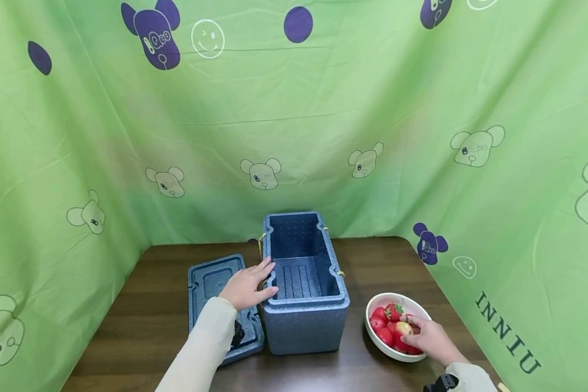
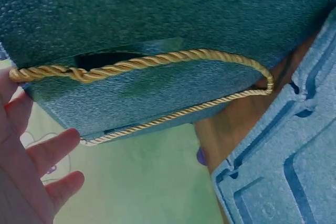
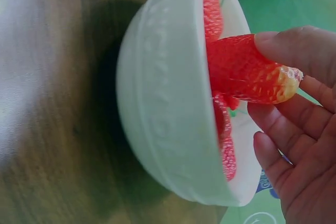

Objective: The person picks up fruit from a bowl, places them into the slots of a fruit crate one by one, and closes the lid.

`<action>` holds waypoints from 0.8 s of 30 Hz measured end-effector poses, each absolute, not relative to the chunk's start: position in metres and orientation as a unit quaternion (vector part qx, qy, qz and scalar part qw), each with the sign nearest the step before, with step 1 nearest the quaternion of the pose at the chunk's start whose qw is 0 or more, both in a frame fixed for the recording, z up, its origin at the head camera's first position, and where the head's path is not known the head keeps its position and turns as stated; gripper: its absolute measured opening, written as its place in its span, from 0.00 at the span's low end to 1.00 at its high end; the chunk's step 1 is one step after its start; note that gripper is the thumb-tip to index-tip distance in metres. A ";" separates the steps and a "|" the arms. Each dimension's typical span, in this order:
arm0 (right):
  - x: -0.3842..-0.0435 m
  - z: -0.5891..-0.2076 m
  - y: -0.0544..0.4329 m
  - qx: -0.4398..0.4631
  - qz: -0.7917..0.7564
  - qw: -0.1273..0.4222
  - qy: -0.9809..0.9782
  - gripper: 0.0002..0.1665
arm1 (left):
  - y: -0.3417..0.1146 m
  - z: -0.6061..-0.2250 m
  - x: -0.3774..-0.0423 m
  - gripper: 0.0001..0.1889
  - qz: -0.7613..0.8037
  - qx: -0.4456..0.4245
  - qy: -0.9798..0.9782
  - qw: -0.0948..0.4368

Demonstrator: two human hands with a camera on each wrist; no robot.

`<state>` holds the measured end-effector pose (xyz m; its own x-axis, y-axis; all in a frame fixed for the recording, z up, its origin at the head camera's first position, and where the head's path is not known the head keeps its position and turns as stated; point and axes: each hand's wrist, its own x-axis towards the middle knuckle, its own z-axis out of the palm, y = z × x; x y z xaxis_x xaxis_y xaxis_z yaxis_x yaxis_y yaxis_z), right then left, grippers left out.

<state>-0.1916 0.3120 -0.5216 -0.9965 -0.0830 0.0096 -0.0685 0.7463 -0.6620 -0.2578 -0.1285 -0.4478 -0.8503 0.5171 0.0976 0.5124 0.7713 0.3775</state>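
Observation:
My right hand [image 1: 433, 340] pinches a red strawberry [image 3: 249, 72] with a pale yellowish end, between thumb and fingers, at the rim of a white bowl [image 3: 163, 87]. Several other strawberries [image 1: 383, 333] lie in that bowl, one with green leaves on top. My left hand [image 1: 247, 286] rests its fingers, spread and fairly straight, on the left rim of a blue foam box [image 1: 304, 332]. The box stands without its lid, and its ribbed floor shows. In the left wrist view, a yellow twisted rope [image 2: 199, 54] runs along the box's side beside the left fingers.
The blue lid [image 1: 215, 277] lies on the brown wooden table [image 1: 137, 321], left of the box and partly under the left forearm. A green printed cloth [image 1: 294, 120] hangs behind and on both sides of the table. The bowl stands right of the box.

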 end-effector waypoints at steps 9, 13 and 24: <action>-0.202 -0.500 0.309 -0.035 -0.379 0.009 0.925 0.23 | -0.127 -0.452 -0.258 0.34 0.238 0.263 0.935 -0.002; -0.208 -0.490 0.308 -0.035 -0.395 0.008 0.918 0.25 | -0.127 -0.454 -0.258 0.34 0.243 0.256 0.936 0.004; -0.217 -0.476 0.300 -0.062 -0.412 0.002 0.909 0.25 | -0.127 -0.450 -0.258 0.33 0.236 0.241 0.941 0.028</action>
<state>-0.2172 0.2998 -0.4761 -0.9922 -0.1155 0.0470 -0.1115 0.6526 -0.7495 -0.2578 -0.1271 -0.4496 -0.8825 0.4663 0.0611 0.4399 0.7726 0.4578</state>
